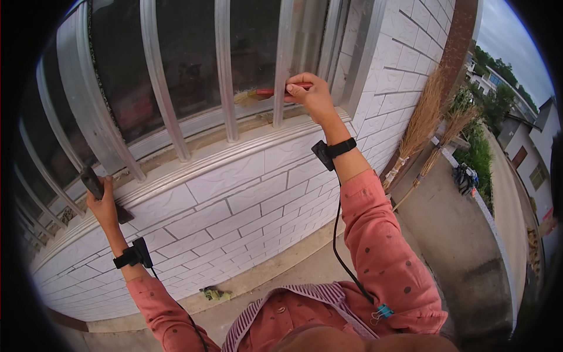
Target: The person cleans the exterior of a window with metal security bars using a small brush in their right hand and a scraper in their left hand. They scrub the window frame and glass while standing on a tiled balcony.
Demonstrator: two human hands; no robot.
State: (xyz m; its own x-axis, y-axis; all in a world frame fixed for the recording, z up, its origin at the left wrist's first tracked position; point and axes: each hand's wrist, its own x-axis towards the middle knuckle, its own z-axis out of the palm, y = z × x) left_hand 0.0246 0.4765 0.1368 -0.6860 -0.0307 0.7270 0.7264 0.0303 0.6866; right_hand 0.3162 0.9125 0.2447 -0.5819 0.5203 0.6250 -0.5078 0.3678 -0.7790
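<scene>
My right hand (308,94) grips the red handle of a bristle brush (266,92). The brush points left between two metal window bars, its pale bristles close to the dark window glass (189,66). At the left, my left hand (102,198) is closed around a dark tool with a flat blade or plate (123,214); its exact kind cannot be told. That hand is beside the window sill (211,152), near the lower ends of the bars. Both wrists wear black straps with small devices and cables.
Metal bars (224,70) stand before the window, above a white tiled wall (246,193). Straw brooms (422,119) lean at the corner on the right. Crumpled leaves (215,293) lie on the concrete at the wall's foot. A low ledge (488,211) edges the paving.
</scene>
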